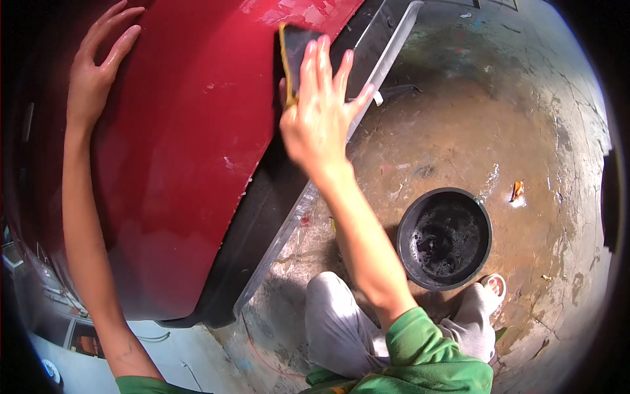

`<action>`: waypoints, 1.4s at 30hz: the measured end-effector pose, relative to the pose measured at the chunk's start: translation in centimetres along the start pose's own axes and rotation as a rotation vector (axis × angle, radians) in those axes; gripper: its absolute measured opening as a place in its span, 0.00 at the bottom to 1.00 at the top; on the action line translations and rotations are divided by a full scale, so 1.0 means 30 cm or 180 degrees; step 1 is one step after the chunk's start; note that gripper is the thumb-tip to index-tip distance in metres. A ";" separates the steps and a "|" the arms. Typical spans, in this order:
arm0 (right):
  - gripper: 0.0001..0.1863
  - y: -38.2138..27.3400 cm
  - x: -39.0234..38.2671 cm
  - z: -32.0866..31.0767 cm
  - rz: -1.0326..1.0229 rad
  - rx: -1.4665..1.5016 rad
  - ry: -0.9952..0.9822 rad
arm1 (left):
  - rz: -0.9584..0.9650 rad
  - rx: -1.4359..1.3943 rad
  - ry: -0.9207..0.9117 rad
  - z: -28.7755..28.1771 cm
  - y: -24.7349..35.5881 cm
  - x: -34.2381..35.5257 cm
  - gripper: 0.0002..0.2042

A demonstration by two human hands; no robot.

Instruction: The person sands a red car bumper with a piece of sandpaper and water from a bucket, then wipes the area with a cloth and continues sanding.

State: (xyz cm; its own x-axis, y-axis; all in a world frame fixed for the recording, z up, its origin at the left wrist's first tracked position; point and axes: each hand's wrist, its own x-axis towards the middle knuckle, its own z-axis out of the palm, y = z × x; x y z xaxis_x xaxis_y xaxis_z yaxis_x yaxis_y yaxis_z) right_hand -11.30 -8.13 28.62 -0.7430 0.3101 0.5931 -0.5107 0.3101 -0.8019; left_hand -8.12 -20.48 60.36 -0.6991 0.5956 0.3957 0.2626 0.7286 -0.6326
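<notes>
My right hand presses a flat black pad with a yellow edge against the red painted car panel, at its right border. The fingers lie spread over the pad, and the thumb shows at its left edge. The pad looks wet; its underside is hidden. At the upper left, my left hand rests on or just over the same panel. Its fingers are apart, with nothing in them. Pale streaks and chips mark the red surface.
A round black tub with sudsy water stands on the stained concrete floor, right of my knees. A dark trim strip with a grey outer edge runs along the panel. A dry leaf lies beyond the tub.
</notes>
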 end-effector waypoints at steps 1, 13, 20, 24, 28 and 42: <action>0.48 -0.074 -0.061 -0.007 -0.0003 0.0128 -0.0329 | -0.0038 0.0091 -0.0028 -0.034 -0.016 -0.025 0.17; 0.22 0.320 0.264 -0.112 0.0756 0.0737 0.0805 | -0.0354 -0.0439 0.0021 0.009 -0.044 -0.027 0.16; 0.49 -0.129 -0.189 -0.017 -0.0194 0.0718 -0.0651 | -0.0272 -0.0154 0.0147 0.009 -0.009 -0.021 0.15; 0.44 -0.086 -0.098 -0.001 -0.0107 0.0627 -0.0325 | -0.0364 -0.0081 0.0269 0.014 0.018 -0.028 0.15; 0.36 -0.015 0.061 0.029 0.0356 0.0694 -0.0150 | -0.0442 -0.0272 0.0154 0.004 0.033 -0.008 0.15; 0.40 -0.141 -0.202 -0.034 -0.0013 0.0794 -0.0850 | -0.0411 -0.0031 0.0177 -0.007 0.015 -0.021 0.14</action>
State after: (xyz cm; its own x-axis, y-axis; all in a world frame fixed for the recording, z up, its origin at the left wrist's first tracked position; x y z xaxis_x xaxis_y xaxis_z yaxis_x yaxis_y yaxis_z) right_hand -4.20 -10.40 28.49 -0.8107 0.0534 0.5830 -0.5792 0.0717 -0.8120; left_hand -7.41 -20.45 59.96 -0.6896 0.5143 0.5099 0.1794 0.8035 -0.5677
